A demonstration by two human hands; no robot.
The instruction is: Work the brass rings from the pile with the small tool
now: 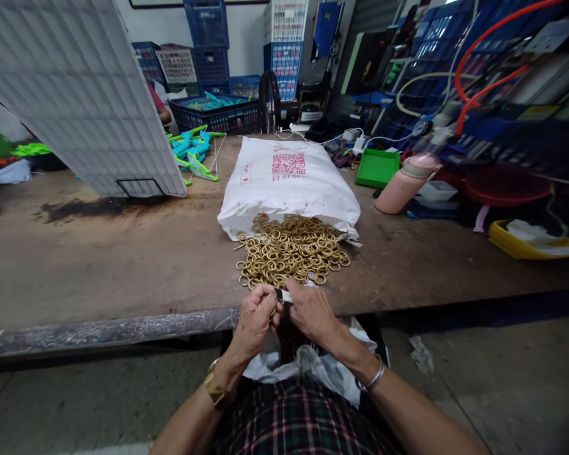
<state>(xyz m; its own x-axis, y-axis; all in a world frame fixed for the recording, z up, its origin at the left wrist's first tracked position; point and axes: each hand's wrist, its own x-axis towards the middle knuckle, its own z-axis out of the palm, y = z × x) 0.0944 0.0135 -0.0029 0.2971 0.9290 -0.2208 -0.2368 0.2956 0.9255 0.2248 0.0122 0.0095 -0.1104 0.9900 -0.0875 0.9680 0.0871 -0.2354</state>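
Just over the table's front edge, both hands are close together. My left hand point(258, 311) is closed, with a bit of a gold-coloured ring point(272, 311) showing between its fingers. My right hand point(310, 309) is closed around a small flat tool point(287, 296), pale with a dark end, which reaches toward the left fingertips. The fingers hide most of it, so its kind is unclear. Right behind the hands lies a heap of gold-coloured rings point(289, 253), spilling from the mouth of a white woven sack point(251, 170) with red print.
A white ribbed panel point(90, 95) stands at the left, beside green and turquoise plastic pieces point(194, 151). On the right are a green tray point(377, 167), a pink bottle point(403, 186) and a yellow tray point(516, 243). Crates point(213, 117) stand behind. White sacking point(313, 363) covers my lap.
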